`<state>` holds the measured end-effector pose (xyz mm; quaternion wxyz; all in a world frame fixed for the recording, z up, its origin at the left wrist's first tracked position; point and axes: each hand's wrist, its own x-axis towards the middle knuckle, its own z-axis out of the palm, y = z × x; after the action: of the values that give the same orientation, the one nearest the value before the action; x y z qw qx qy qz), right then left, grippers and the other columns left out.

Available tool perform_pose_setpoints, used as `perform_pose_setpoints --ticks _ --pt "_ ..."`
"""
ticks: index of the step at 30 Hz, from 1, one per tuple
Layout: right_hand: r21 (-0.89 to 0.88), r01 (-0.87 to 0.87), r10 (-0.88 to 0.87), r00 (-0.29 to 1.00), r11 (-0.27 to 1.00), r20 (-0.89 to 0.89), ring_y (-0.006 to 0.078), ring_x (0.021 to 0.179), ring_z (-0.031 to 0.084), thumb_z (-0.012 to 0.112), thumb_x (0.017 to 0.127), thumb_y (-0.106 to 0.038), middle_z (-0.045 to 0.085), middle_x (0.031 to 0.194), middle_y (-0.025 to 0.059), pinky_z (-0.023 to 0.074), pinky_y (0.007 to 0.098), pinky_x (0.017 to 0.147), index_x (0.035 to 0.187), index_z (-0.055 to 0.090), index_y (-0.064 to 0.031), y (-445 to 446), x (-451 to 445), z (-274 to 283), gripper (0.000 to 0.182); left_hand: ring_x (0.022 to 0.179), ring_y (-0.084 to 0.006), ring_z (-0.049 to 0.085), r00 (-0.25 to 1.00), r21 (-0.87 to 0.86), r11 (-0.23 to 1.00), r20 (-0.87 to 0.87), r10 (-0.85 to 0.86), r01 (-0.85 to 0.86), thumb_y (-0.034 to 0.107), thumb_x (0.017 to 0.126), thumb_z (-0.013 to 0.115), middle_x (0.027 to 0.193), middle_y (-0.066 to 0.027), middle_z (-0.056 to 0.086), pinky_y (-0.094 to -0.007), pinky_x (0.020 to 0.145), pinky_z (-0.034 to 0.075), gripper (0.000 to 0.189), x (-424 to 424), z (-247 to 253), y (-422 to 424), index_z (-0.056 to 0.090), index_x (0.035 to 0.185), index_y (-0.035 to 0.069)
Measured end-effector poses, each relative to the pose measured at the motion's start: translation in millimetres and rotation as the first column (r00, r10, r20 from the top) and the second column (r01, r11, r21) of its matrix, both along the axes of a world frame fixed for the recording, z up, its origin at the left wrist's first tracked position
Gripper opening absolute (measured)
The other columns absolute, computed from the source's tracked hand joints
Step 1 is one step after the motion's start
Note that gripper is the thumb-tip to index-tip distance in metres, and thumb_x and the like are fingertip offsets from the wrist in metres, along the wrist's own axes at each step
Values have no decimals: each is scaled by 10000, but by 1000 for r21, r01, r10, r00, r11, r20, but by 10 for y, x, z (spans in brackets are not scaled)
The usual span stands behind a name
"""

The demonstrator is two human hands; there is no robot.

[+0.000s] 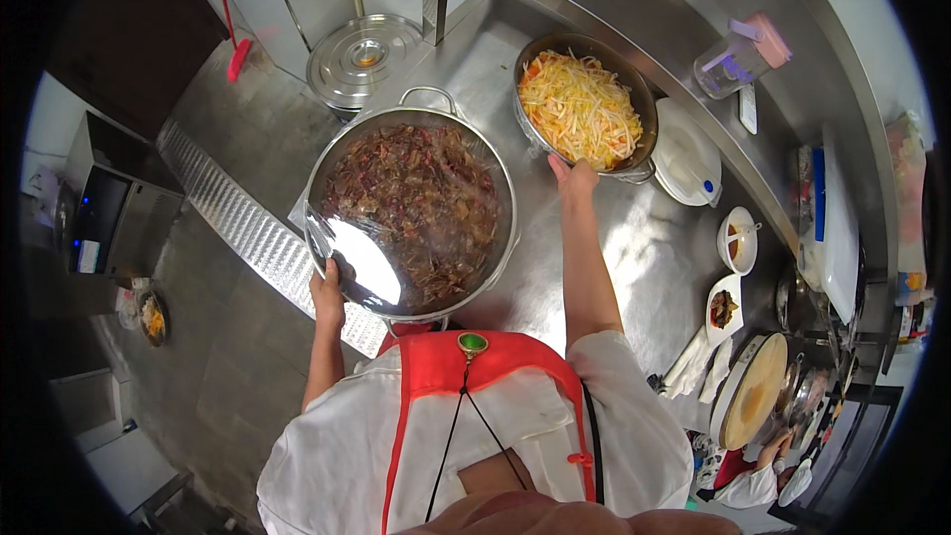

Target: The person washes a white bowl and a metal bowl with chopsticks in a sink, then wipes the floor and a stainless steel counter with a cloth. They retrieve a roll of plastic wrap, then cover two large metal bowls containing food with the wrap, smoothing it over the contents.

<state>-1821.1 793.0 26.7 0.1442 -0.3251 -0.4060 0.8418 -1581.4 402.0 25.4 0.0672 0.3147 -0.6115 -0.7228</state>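
Directly before me a large round steel pot [412,215] with loop handles holds dark reddish-brown food under clear plastic film. My left hand [328,297] grips its left rim, with the fingers partly hidden by the pot. Farther back to the right, a steel basin [648,115] holds shredded white and yellow vegetables [579,108] with some orange pieces. My right hand [577,174] is at its near rim, some fingers out of sight beneath; whether it grips the rim cannot be told. Plastic film hangs at the basin's left side. The two vessels stand apart.
On the steel counter [546,267] at right are a white lidded container [687,152], a white bowl [738,241], a dish of dark food [722,308] and a round wooden chopping board [754,390]. A steel shelf [617,37] overhangs the back. Another person's arms [776,453] show lower right.
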Motion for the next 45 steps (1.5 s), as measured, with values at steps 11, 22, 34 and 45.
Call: perform_pose_setpoints --ticks 11,22,34,45 --pt "64 -11 6 997 998 80 409 785 601 412 882 -105 452 1097 297 569 454 622 1223 209 126 -31 1228 49 459 758 -88 466 995 -81 997 -102 -13 5 223 927 461 864 -29 522 -243 667 403 261 -39 -85 -236 488 1053 -4" --pt "74 10 -24 982 997 186 388 786 610 357 826 -43 536 954 291 557 471 694 993 407 204 65 2741 188 302 874 -130 503 966 -152 956 -28 -259 252 254 939 438 1002 -70 554 -267 786 411 344 -157 -58 -556 479 1143 -20" --pt "219 75 -149 925 973 349 346 781 614 425 779 -69 579 865 246 553 461 658 903 507 162 538 4108 249 275 906 -138 493 962 -147 956 -64 -265 254 258 936 433 1033 -84 544 -270 803 401 370 -259 -140 -504 465 1158 -37" --pt "234 -89 -8 923 968 386 285 677 640 416 852 -130 605 837 210 570 402 565 1006 469 133 1267 4409 237 310 949 -164 497 935 -139 940 -131 -331 313 271 922 471 1092 -116 540 -273 840 399 430 -866 -117 573 436 1186 -66"
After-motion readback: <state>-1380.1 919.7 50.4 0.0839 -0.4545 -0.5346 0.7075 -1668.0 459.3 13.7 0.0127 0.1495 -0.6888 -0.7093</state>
